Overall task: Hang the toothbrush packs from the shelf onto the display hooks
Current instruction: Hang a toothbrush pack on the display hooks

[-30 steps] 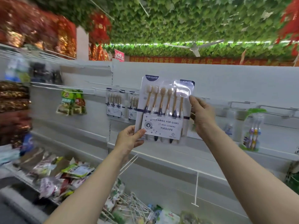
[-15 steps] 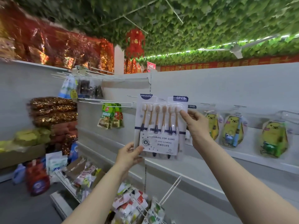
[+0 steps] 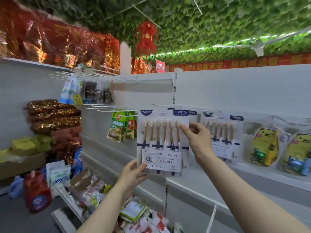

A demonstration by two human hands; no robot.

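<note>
Toothbrush pack (image 3: 162, 142): held between both hands, in front of the white back panel (image 3: 235, 91). Long axis vertical, pack upright. Header edge up, printed face toward the camera. Brush heads point up, handles down.

Left hand (image 3: 133, 174): below the pack, pinching its lower left corner, thumb on the front face.
Right hand (image 3: 196, 140): at the pack's right edge, thumb tip on the front beside the outermost brush head, other fingers curled at the edge.
Cannot tell whether the top edge is on a hook.

Contents: the clear blister holds six brushes side by side, with pale heads, amber necks and dark blue or white grips. The white card below reads "CARING FOR GUMS / YIKOJIFE". Dark header tabs read "YIKOJIFE" and "6PCS".

Just right of the right hand a matching hung pack (image 3: 222, 135) is upright on the panel. Further right are yellow cartoon packs (image 3: 264, 147).
Left of the held pack hang green sachets (image 3: 119, 126). Above them are bare white display hooks (image 3: 101, 106).
Far left of the left hand a cardboard box (image 3: 21, 165) holds yellow-green bags (image 3: 28, 143).
</note>
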